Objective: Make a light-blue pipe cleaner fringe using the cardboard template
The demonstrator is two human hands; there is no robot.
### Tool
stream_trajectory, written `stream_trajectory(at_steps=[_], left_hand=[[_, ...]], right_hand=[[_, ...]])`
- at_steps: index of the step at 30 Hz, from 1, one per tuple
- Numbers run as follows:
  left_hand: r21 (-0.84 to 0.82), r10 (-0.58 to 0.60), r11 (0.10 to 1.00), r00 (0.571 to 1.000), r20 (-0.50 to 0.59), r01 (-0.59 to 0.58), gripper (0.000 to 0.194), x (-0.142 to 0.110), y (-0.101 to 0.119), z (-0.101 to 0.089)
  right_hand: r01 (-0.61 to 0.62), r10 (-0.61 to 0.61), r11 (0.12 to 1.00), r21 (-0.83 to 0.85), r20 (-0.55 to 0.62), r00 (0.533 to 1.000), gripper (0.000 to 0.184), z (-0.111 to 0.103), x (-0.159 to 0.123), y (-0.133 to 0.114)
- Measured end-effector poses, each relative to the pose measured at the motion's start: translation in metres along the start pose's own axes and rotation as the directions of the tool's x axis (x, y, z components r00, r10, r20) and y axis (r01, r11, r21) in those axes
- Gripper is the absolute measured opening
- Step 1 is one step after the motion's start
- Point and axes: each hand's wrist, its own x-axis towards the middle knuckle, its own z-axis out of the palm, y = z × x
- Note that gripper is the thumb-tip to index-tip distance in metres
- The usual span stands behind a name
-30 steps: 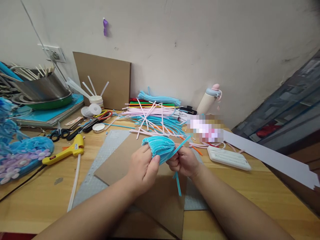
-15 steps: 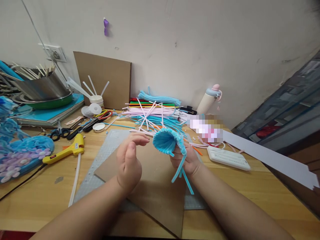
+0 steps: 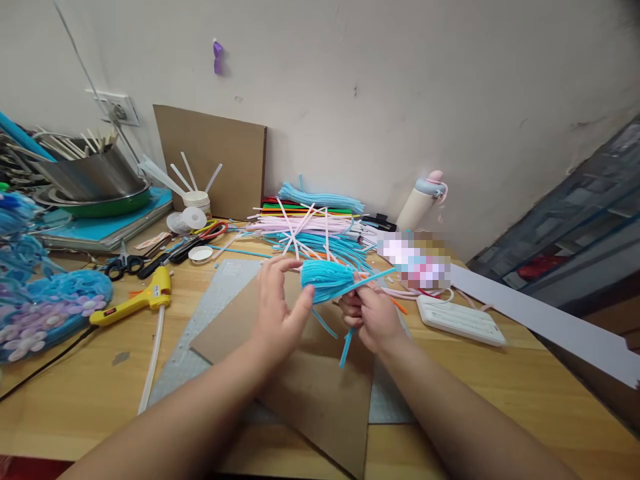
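Note:
A cone-shaped piece made of bright blue pipe cleaners (image 3: 325, 280) is held above the cardboard sheet (image 3: 320, 393). It lies sideways, its wide end towards the left and its narrow end in my right hand (image 3: 375, 313), whose fingers are closed around it. Loose blue pipe-cleaner ends stick out near that grip, to the right and downward. My left hand (image 3: 277, 307) is at the wide end, fingers curved and thumb apart from them. The thumb tip is at the cone's edge; whether it presses on it I cannot tell.
Beneath the cardboard lies a grey cutting mat (image 3: 200, 347). A yellow glue gun (image 3: 150, 297), scissors (image 3: 124, 263) and a blue flowered piece (image 3: 70, 300) are at the left. Piles of pipe cleaners (image 3: 310, 223) lie behind; a white power bank-like block (image 3: 460, 320) and a bottle (image 3: 420, 200) stay right.
My right hand has turned the blue cone, so its hollow opening no longer faces me and its ribbed side shows. My left hand has moved right, up to its wide end.

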Motion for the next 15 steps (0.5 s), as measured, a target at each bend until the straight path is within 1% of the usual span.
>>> stream_trajectory(at_steps=[2,3,5,7,8,10,12,14,15], left_hand=[[0.109,0.069,0.991,0.991,0.115,-0.082,0.042,-0.002,0.002,0.003],[0.156,0.103,0.979,0.980,0.173,-0.131,0.047,-0.003,0.003,0.004],[0.217,0.164,0.950,0.950,0.267,-0.225,0.053,-0.004,0.004,0.005],[0.234,0.215,0.927,0.925,0.314,-0.295,0.055,-0.005,0.004,0.004],[0.233,0.233,0.921,0.920,0.313,-0.313,0.055,-0.004,0.003,0.004],[0.224,0.258,0.918,0.920,0.294,-0.329,0.053,-0.003,0.001,0.002],[0.202,0.258,0.925,0.922,0.289,-0.322,0.048,0.000,0.000,0.000],[0.171,0.209,0.948,0.930,0.304,-0.269,0.044,0.003,-0.001,-0.001],[0.150,0.151,0.967,0.935,0.321,-0.208,0.042,0.004,-0.001,-0.001]], right_hand=[[0.033,-0.034,0.998,-0.048,-0.016,0.999,0.041,0.005,-0.005,0.001],[0.040,-0.040,0.997,-0.070,0.000,0.999,0.041,0.007,-0.008,0.001],[0.041,-0.033,0.993,-0.109,0.067,0.997,0.039,0.008,-0.012,0.002],[0.026,-0.001,0.987,-0.157,0.158,0.987,0.035,0.008,-0.016,0.003],[0.021,0.016,0.982,-0.188,0.193,0.981,0.033,0.008,-0.017,0.003],[0.027,0.039,0.962,-0.273,0.233,0.972,0.029,0.007,-0.020,0.001],[0.067,0.027,0.921,-0.383,0.234,0.972,0.029,0.006,-0.020,-0.003],[0.128,-0.018,0.863,-0.489,0.224,0.975,0.030,0.003,-0.018,-0.008],[0.149,-0.038,0.840,-0.521,0.218,0.975,0.030,0.001,-0.016,-0.012]])
